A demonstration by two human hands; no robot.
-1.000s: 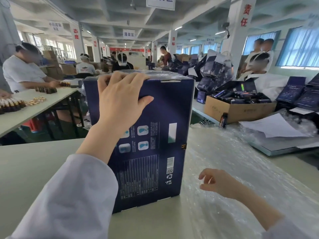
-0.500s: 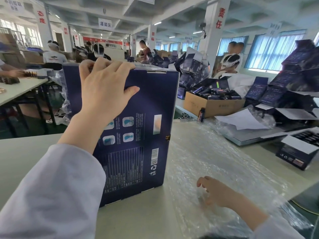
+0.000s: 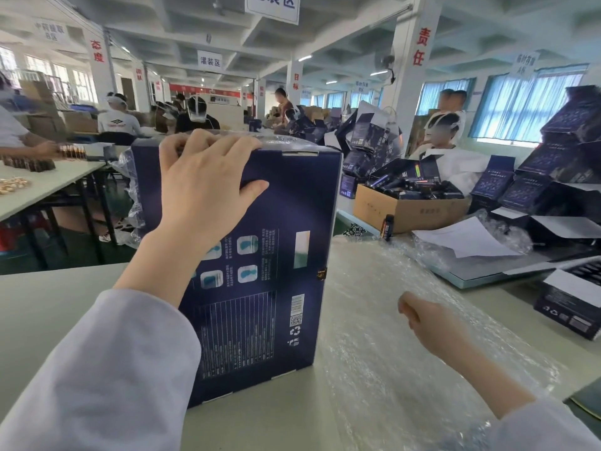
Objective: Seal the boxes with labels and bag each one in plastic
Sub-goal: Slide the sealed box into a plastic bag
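A tall dark blue box (image 3: 286, 229) stands upright on the pale table (image 3: 48, 307), its printed back panel facing me. Clear plastic shows behind its top and left side. My left hand (image 3: 205, 193) grips the box's top edge, fingers curled over it and thumb against the panel. A small gold label (image 3: 321, 275) sits on the box's right edge. My right hand (image 3: 426, 323) rests on a sheet of clear bubble plastic (image 3: 374, 353) spread to the right of the box, fingers curled under; whether they pinch the plastic is hidden.
A cardboard carton (image 3: 403, 209) of dark items stands behind the plastic, a small dark bottle (image 3: 388, 226) beside it. More blue boxes (image 3: 553, 177) and white paper (image 3: 465, 236) pile up on the right. Several people work at other tables behind.
The view swung right and back again. The box stays upright under my left hand. My right hand shifted slightly on the plastic and its fingers curled tighter.
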